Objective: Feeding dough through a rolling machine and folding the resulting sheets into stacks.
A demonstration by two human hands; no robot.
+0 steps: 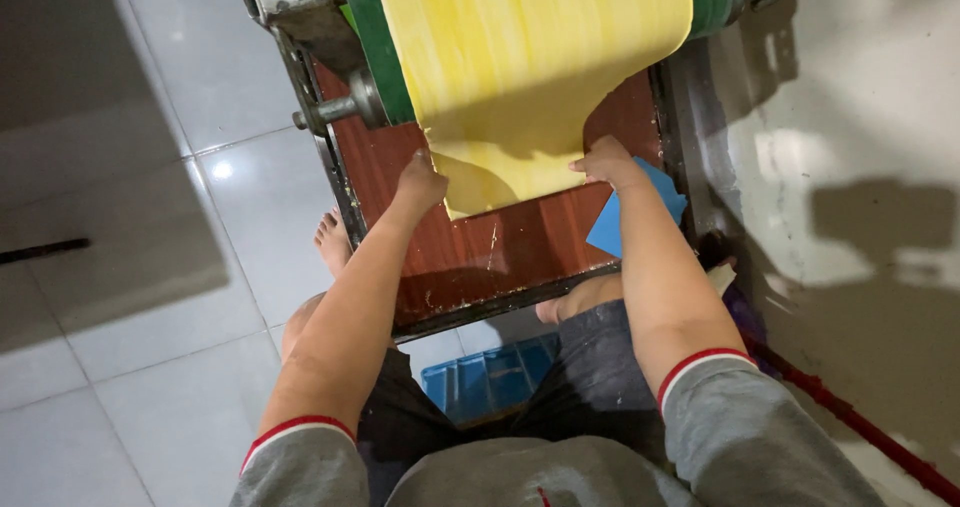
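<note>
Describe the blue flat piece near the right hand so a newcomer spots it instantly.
Start at the reddish-brown wooden board below the green roller. At the board's right edge, under the right hand, lies the blue flat piece. It is angular and light blue, unlike the soft yellow sheet.

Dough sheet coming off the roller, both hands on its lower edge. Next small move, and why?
Probably draw the yellow dough sheet a little further down over the reddish wooden board. The left hand and right hand already touch its lower edge at either side, the sheet hangs from the green roller, and its end folds on the board with bare wood below.
</note>
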